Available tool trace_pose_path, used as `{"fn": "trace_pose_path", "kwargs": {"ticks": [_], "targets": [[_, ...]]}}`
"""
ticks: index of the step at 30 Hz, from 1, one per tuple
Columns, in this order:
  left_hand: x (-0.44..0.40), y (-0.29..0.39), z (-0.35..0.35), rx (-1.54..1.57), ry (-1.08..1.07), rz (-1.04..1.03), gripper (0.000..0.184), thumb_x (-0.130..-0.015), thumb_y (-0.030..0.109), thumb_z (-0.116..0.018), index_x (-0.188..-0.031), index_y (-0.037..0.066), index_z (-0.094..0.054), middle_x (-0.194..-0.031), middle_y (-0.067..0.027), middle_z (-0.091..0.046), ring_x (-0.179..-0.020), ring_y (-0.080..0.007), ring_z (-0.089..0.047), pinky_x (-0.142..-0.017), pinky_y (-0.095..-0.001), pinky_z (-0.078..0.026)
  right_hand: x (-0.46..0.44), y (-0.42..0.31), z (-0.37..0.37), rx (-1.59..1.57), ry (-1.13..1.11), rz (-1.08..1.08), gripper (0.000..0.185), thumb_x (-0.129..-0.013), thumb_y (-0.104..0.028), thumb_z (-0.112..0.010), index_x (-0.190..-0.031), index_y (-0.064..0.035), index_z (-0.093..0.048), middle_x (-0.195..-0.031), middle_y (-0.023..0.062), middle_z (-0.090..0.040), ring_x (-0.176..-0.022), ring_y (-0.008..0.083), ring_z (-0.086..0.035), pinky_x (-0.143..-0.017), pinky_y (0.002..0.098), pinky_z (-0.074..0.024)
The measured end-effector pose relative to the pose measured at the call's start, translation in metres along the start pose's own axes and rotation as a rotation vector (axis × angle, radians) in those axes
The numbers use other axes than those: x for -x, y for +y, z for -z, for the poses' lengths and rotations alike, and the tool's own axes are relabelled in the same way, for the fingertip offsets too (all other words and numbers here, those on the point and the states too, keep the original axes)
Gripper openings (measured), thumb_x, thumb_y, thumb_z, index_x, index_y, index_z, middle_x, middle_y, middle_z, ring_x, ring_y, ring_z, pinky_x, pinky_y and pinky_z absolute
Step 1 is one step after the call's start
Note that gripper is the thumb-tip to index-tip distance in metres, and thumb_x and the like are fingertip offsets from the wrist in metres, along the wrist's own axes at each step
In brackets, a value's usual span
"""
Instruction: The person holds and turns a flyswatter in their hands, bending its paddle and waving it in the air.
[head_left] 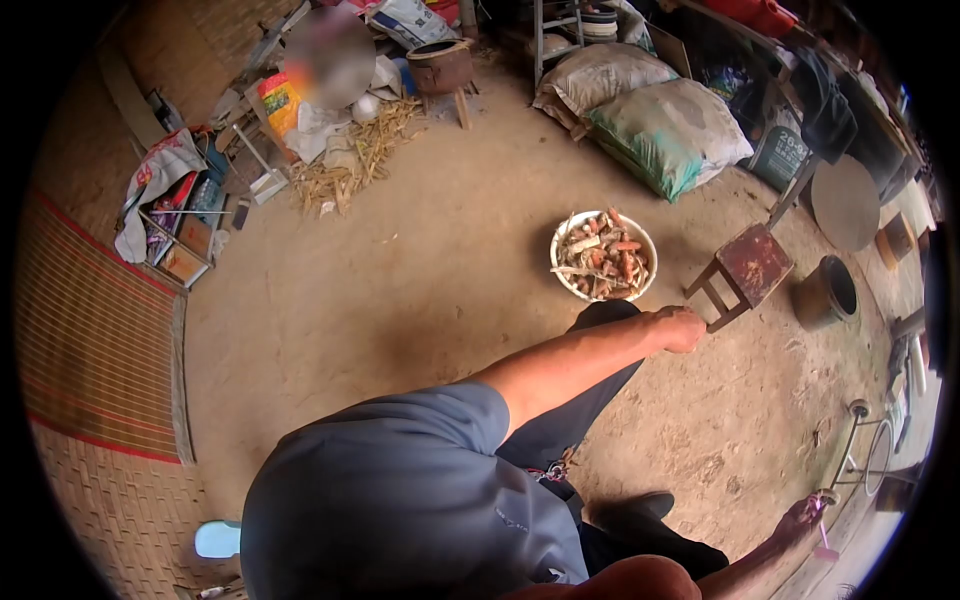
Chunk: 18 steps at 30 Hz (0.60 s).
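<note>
My left hand [683, 328] is closed in a fist past my knee, with nothing visible in it, beside a leg of the small wooden stool [757, 263]. The stool's seat is worn dark red. Just beyond my knee stands a round white basin [655, 262] filled with brown and reddish root-like pieces [603, 255]. At the far lower right, my right hand [803, 515] is closed around a thin pink object [824, 545] whose kind I cannot make out. It is next to the end of a metal stand with a ring [862, 460].
Full sacks [665, 130] lie at the back right. A dark bucket [826, 292] stands right of the stool. A small stove [440, 68] and dry husks [350, 160] are at the back. A woven mat [95, 330] hangs or lies on the left.
</note>
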<state>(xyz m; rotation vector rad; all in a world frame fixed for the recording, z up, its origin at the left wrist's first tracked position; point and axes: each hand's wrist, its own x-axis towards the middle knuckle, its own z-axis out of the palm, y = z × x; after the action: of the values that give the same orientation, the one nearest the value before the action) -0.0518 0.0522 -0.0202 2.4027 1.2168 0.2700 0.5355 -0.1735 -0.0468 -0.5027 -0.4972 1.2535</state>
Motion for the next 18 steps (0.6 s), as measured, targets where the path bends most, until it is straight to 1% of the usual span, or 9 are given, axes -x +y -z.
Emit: {"fn": "trace_pose_path", "kwargs": {"ticks": [3,5,6,8,12,14,15,17,18], "targets": [[0.001,0.002,0.002,-0.005,0.002,-0.01,0.019,-0.078,0.011,-0.062,-0.085,-0.003,-0.074,-0.089,-0.0233,-0.072,-0.088,-0.0361,-0.071,-0.078,-0.0455,-0.056,-0.005,0.002,0.01,0.098,0.062,0.097,0.036,-0.099,-0.008,-0.053,-0.129,0.0113,-0.05,-0.102,0.0119,-0.063,-0.089,0.0164,-0.061,-0.083,0.0237,-0.0535],[0.005,0.004,0.006,0.011,0.007,-0.007,0.019,-0.077,0.011,-0.062,-0.084,-0.002,-0.074,-0.088,-0.0233,-0.072,-0.087,-0.0362,-0.071,-0.077,-0.0455,-0.056,0.001,0.016,-0.015,0.411,0.245,0.314,0.04,-0.098,-0.007,-0.053,-0.132,0.0114,-0.045,-0.094,0.009,-0.059,-0.082,0.014,-0.058,-0.075,0.022,-0.051],[0.006,0.005,0.007,0.026,0.012,-0.003,0.019,-0.077,0.011,-0.063,-0.084,-0.002,-0.074,-0.088,-0.0232,-0.072,-0.087,-0.0363,-0.072,-0.077,-0.0456,-0.056,0.004,0.016,-0.024,0.411,0.245,0.314,0.04,-0.098,-0.007,-0.053,-0.132,0.0114,-0.045,-0.094,0.009,-0.059,-0.082,0.014,-0.058,-0.075,0.022,-0.051],[0.0,0.0,-0.002,0.019,0.013,-0.002,0.018,-0.077,0.011,-0.063,-0.083,-0.002,-0.074,-0.087,-0.0233,-0.071,-0.086,-0.0364,-0.072,-0.076,-0.0458,-0.056,0.008,0.01,-0.037,-0.164,0.219,0.03,0.043,-0.097,-0.006,-0.054,-0.135,0.0097,-0.042,-0.086,0.0054,-0.052,-0.075,0.0122,-0.053,-0.067,0.0213,-0.0471],[0.002,0.002,0.003,0.02,-0.011,0.019,0.018,-0.075,0.009,-0.061,-0.081,-0.003,-0.073,-0.085,-0.0239,-0.071,-0.083,-0.0368,-0.072,-0.073,-0.0469,-0.057,0.008,0.013,-0.047,-0.16,0.178,0.028,0.04,-0.098,-0.006,-0.053,-0.133,0.0088,-0.043,-0.081,0.0027,-0.047,-0.069,0.0106,-0.047,-0.06,0.0212,-0.0418],[0.007,0.005,0.009,0.037,0.002,0.011,0.018,-0.075,0.009,-0.06,-0.081,-0.003,-0.073,-0.084,-0.0241,-0.071,-0.083,-0.0368,-0.072,-0.072,-0.0472,-0.057,0.007,0.014,-0.05,-0.151,0.262,0.057,0.039,-0.098,-0.007,-0.054,-0.132,0.0083,-0.044,-0.081,0.0015,-0.046,-0.067,0.0089,-0.043,-0.056,0.0205,-0.0369],[0.008,0.005,0.01,0.053,0.015,0.004,0.019,-0.075,0.009,-0.059,-0.081,-0.003,-0.073,-0.084,-0.0244,-0.071,-0.082,-0.0369,-0.072,-0.072,-0.0475,-0.057,0.006,0.016,-0.054,-0.151,0.263,0.057,0.039,-0.098,-0.007,-0.054,-0.132,0.0083,-0.044,-0.081,0.0015,-0.046,-0.067,0.0089,-0.043,-0.056,0.0205,-0.0369],[0.005,0.002,0.004,0.056,0.03,-0.002,0.019,-0.075,0.009,-0.059,-0.081,-0.003,-0.073,-0.084,-0.0243,-0.071,-0.083,-0.037,-0.072,-0.072,-0.0474,-0.057,0.005,0.026,-0.085,-0.007,0.505,0.194,0.036,-0.098,-0.007,-0.054,-0.13,0.0067,-0.046,-0.079,0.0006,-0.044,-0.064,0.0081,-0.039,-0.053,0.0214,-0.0325],[0.005,0.001,0.004,0.057,0.046,-0.009,0.019,-0.075,0.009,-0.059,-0.081,-0.002,-0.073,-0.085,-0.0242,-0.071,-0.083,-0.0372,-0.072,-0.073,-0.0474,-0.057,0.006,0.025,-0.086,-0.006,0.506,0.193,0.036,-0.098,-0.007,-0.054,-0.13,0.0067,-0.046,-0.079,0.0006,-0.044,-0.064,0.0081,-0.039,-0.053,0.0214,-0.0325]]}}
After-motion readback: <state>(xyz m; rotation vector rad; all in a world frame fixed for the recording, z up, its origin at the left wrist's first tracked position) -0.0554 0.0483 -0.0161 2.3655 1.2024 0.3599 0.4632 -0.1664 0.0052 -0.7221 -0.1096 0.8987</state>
